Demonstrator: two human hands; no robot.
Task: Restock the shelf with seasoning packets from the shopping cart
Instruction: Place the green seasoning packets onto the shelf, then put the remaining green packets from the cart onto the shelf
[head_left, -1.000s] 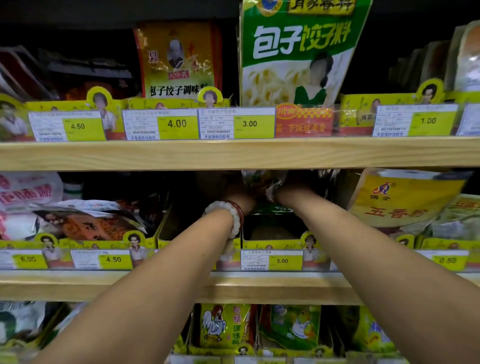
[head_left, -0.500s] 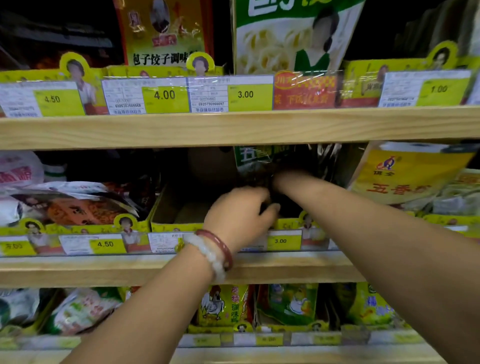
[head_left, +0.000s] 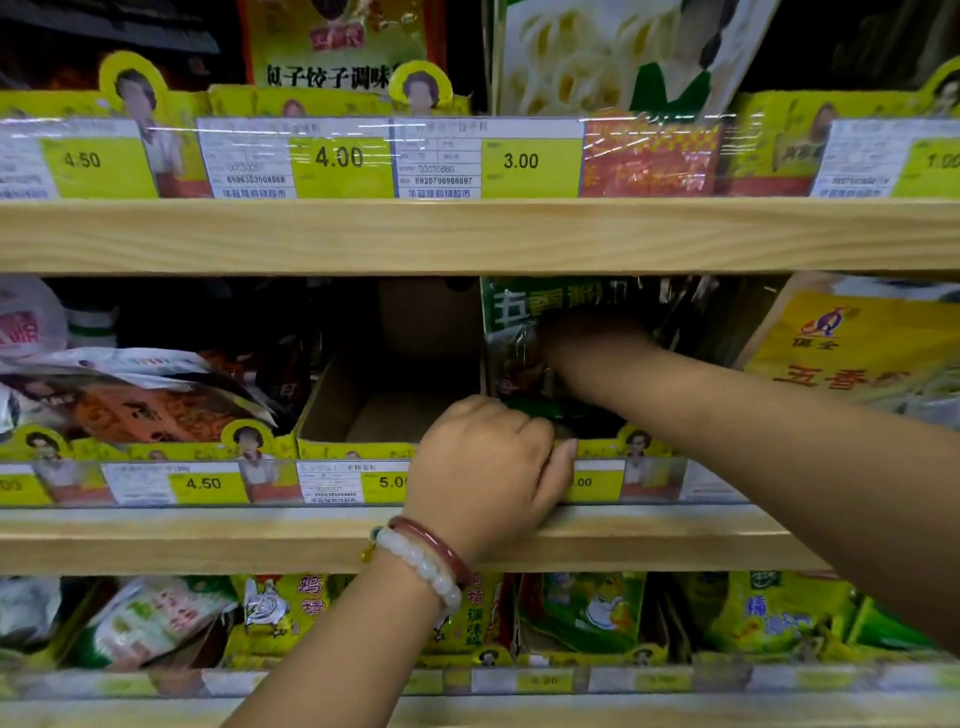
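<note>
A stack of green seasoning packets (head_left: 545, 306) stands upright in a yellow cardboard display box (head_left: 358, 448) on the middle shelf. My right hand (head_left: 592, 343) reaches deep into the box and holds the stack; its fingers are dim in the shadow. At the front, my left hand (head_left: 483, 462) grips the box's front edge, with its fingers curled over the rim and its thumb on the outside. The box's left compartment (head_left: 389, 410) shows bare cardboard. The shopping cart is out of view.
The upper shelf board (head_left: 467, 234) hangs close above the packets. A yellow five-spice packet (head_left: 857, 353) leans at the right. Orange and white packets (head_left: 145, 410) lie at the left. Chicken-seasoning packets (head_left: 280, 608) fill the shelf below. Price tags line each shelf front.
My left hand drew back from the packets inside the shelf to the box's front edge. My right hand stayed on the green packets. The view tilted down and moved closer.
</note>
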